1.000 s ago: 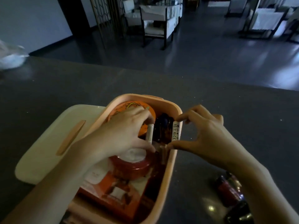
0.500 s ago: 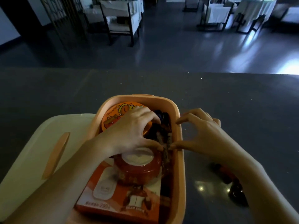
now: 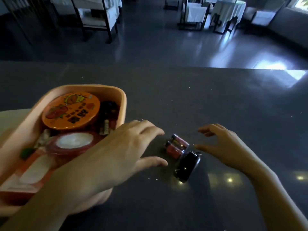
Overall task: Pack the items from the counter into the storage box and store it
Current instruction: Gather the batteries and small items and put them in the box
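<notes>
My left forearm hides the near corner of the box point(image 3: 123, 104), and the black item point(image 3: 187, 165) beside the batteries point(image 3: 177, 145) is too dark to name. My left hand point(image 3: 121, 147) and right hand point(image 3: 225, 147) hover open, fingers spread, either side of them, holding nothing. Two batteries and one black item lie on the surface point(image 3: 225, 100), right of the box

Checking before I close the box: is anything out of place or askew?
Yes. A battery pack and a black device lie on the counter, outside the storage box. In the box, small loose batteries lie askew beside the orange tin.
</notes>
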